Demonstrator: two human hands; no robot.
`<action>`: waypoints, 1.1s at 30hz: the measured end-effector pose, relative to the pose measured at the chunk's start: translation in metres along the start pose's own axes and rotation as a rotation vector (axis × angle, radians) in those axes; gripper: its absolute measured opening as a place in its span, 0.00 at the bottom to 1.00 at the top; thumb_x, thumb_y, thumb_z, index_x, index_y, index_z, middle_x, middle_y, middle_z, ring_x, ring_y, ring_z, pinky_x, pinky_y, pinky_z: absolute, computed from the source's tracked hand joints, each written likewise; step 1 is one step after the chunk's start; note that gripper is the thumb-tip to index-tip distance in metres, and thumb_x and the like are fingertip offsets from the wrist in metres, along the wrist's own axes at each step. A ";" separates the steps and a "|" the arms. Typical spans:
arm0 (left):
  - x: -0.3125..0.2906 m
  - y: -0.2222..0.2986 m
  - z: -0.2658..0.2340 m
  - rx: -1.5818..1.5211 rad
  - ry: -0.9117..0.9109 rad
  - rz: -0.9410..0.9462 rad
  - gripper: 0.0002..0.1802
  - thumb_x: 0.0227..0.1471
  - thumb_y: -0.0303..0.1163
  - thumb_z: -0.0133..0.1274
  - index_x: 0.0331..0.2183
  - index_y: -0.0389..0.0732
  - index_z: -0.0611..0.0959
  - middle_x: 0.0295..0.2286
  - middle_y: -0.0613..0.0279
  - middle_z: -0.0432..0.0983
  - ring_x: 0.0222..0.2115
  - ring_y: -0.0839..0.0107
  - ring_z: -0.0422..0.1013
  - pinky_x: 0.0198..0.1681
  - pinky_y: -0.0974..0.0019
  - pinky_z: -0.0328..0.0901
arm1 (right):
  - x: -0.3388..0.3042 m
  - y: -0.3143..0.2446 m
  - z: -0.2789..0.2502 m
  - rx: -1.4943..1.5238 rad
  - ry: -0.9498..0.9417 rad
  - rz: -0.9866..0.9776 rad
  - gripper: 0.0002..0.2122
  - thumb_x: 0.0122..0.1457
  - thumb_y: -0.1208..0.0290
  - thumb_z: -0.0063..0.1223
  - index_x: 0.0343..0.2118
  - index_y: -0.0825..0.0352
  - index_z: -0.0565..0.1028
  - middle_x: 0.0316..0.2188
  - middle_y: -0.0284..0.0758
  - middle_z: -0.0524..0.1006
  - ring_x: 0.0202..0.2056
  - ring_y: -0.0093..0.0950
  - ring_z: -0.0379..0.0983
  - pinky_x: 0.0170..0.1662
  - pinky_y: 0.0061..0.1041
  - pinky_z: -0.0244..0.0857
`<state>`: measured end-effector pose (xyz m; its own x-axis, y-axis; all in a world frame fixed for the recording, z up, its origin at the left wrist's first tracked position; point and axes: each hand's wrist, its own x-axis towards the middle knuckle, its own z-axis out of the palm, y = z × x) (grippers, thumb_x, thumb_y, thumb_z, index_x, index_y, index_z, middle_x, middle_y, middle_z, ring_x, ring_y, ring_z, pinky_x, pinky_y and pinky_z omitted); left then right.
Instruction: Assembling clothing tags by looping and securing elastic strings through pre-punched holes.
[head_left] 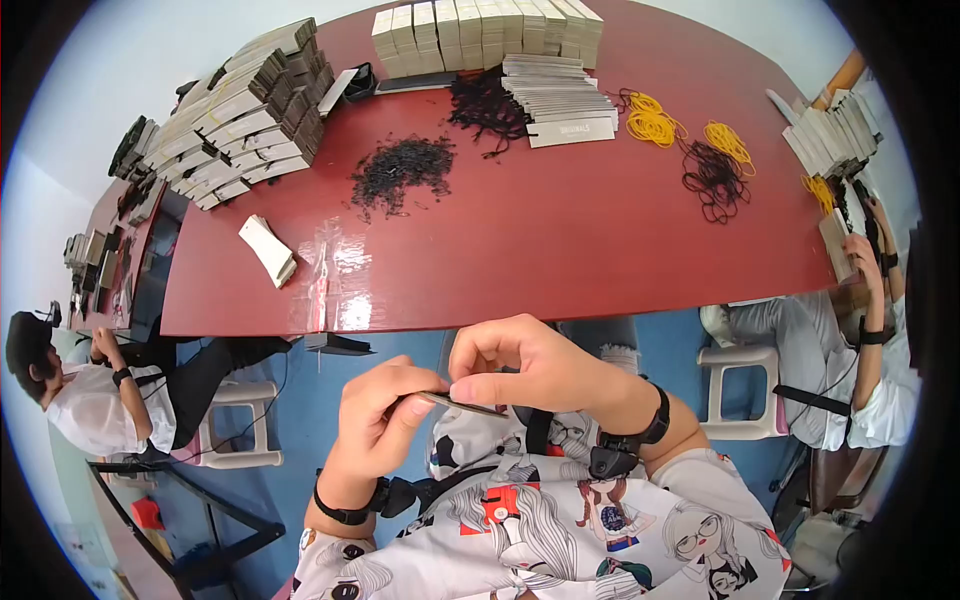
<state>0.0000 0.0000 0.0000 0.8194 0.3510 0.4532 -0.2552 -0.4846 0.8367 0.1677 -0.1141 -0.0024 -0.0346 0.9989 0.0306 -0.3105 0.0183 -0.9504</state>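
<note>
My left hand (380, 415) is closed, pinching a thin dark card (482, 408) between thumb and fingers above my lap, just off the table's near edge. The card shows almost edge-on, so its face is hidden. Over the card, my right hand (525, 362) has its fingers curled and its thumb and forefinger pinched together at the left fingertips. Whatever sits in that pinch is too small to make out. On the table beyond lie a small stack of white tags (267, 248) and a pile of small black pins or clips (405, 172).
The red table (560, 240) carries tall card stacks (250, 110), a row of bundles (485, 35), fanned tags (560, 95), black cords (490, 110) and yellow cords (652, 120). Seated people work at left (95, 400) and right (850, 350), by white stools (740, 395).
</note>
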 end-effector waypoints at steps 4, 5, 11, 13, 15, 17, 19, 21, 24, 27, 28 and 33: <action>-0.001 0.002 0.000 0.059 -0.023 0.039 0.05 0.48 0.27 0.50 0.29 0.35 0.77 0.19 0.61 0.71 0.16 0.74 0.59 0.18 0.72 0.54 | -0.002 -0.002 -0.001 0.018 -0.069 0.002 0.06 0.53 0.72 0.53 0.27 0.68 0.71 0.23 0.26 0.70 0.26 0.13 0.64 0.30 0.14 0.59; -0.003 0.002 0.001 0.071 -0.046 0.043 0.05 0.48 0.27 0.50 0.29 0.35 0.77 0.19 0.61 0.71 0.16 0.74 0.59 0.18 0.72 0.54 | -0.003 0.000 -0.001 0.075 -0.076 0.005 0.07 0.54 0.69 0.53 0.27 0.68 0.72 0.23 0.25 0.70 0.25 0.12 0.63 0.29 0.12 0.58; -0.006 0.002 0.008 0.028 0.106 -0.131 0.07 0.51 0.28 0.49 0.32 0.34 0.76 0.20 0.65 0.70 0.17 0.79 0.59 0.20 0.75 0.55 | 0.001 0.010 0.002 0.558 -0.017 -0.153 0.06 0.56 0.70 0.50 0.30 0.67 0.69 0.28 0.28 0.70 0.29 0.16 0.65 0.35 0.16 0.60; -0.011 0.000 0.006 -0.064 0.147 -0.236 0.08 0.52 0.28 0.48 0.34 0.34 0.75 0.20 0.66 0.69 0.17 0.80 0.60 0.21 0.75 0.56 | 0.001 0.009 0.002 0.602 0.007 -0.237 0.06 0.56 0.70 0.48 0.30 0.66 0.68 0.28 0.29 0.69 0.29 0.17 0.64 0.35 0.17 0.60; -0.012 -0.002 0.006 -0.160 0.187 -0.340 0.09 0.53 0.28 0.46 0.35 0.34 0.74 0.20 0.67 0.69 0.18 0.80 0.61 0.22 0.76 0.57 | 0.000 0.008 -0.001 0.643 0.032 -0.322 0.06 0.57 0.70 0.47 0.29 0.66 0.68 0.27 0.29 0.69 0.28 0.19 0.64 0.35 0.18 0.59; -0.010 -0.003 0.006 -0.344 0.216 -0.283 0.09 0.55 0.29 0.43 0.35 0.33 0.71 0.18 0.64 0.67 0.17 0.78 0.63 0.21 0.77 0.59 | 0.000 0.011 -0.007 0.642 -0.022 -0.410 0.06 0.57 0.68 0.46 0.29 0.65 0.67 0.26 0.31 0.68 0.28 0.20 0.63 0.35 0.20 0.59; -0.009 -0.001 0.005 -0.407 0.222 -0.310 0.09 0.55 0.29 0.42 0.36 0.33 0.71 0.21 0.61 0.70 0.19 0.75 0.67 0.23 0.74 0.64 | 0.003 0.014 -0.009 0.717 -0.072 -0.396 0.06 0.58 0.67 0.45 0.30 0.65 0.67 0.27 0.32 0.68 0.30 0.21 0.63 0.36 0.21 0.59; -0.005 0.003 0.005 -0.526 0.249 -0.362 0.09 0.55 0.26 0.41 0.38 0.33 0.70 0.24 0.58 0.72 0.23 0.73 0.70 0.27 0.70 0.67 | 0.003 0.013 -0.009 0.791 -0.122 -0.382 0.07 0.58 0.66 0.44 0.31 0.65 0.67 0.27 0.33 0.69 0.32 0.22 0.63 0.37 0.22 0.59; -0.003 0.010 0.004 -0.534 0.271 -0.361 0.09 0.54 0.23 0.41 0.39 0.33 0.68 0.29 0.55 0.73 0.27 0.70 0.73 0.33 0.68 0.69 | 0.000 0.006 -0.004 0.920 -0.063 -0.348 0.07 0.58 0.67 0.43 0.32 0.65 0.68 0.27 0.34 0.69 0.36 0.25 0.64 0.41 0.24 0.57; -0.006 0.008 -0.001 -0.526 0.191 -0.332 0.10 0.53 0.21 0.41 0.40 0.32 0.67 0.31 0.51 0.74 0.28 0.68 0.74 0.32 0.68 0.70 | -0.003 0.004 -0.006 0.924 -0.019 -0.319 0.08 0.58 0.69 0.42 0.35 0.67 0.68 0.27 0.34 0.70 0.38 0.28 0.63 0.43 0.25 0.56; -0.006 0.011 -0.001 -0.525 0.189 -0.333 0.10 0.53 0.21 0.41 0.40 0.32 0.67 0.31 0.51 0.74 0.28 0.68 0.74 0.32 0.68 0.70 | -0.003 0.005 -0.007 0.897 -0.047 -0.324 0.08 0.57 0.69 0.41 0.35 0.68 0.69 0.27 0.35 0.70 0.37 0.28 0.63 0.43 0.24 0.56; -0.009 0.015 0.000 -0.355 0.306 -0.355 0.07 0.53 0.22 0.43 0.36 0.33 0.68 0.29 0.46 0.75 0.25 0.68 0.74 0.26 0.71 0.71 | -0.001 0.007 -0.006 0.883 -0.092 -0.348 0.13 0.58 0.71 0.35 0.41 0.71 0.69 0.24 0.35 0.71 0.33 0.29 0.64 0.37 0.22 0.57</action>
<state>-0.0117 -0.0102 0.0084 0.7139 0.6838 0.1507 -0.1921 -0.0156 0.9812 0.1708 -0.1143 -0.0111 0.1315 0.9356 0.3278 -0.9214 0.2373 -0.3076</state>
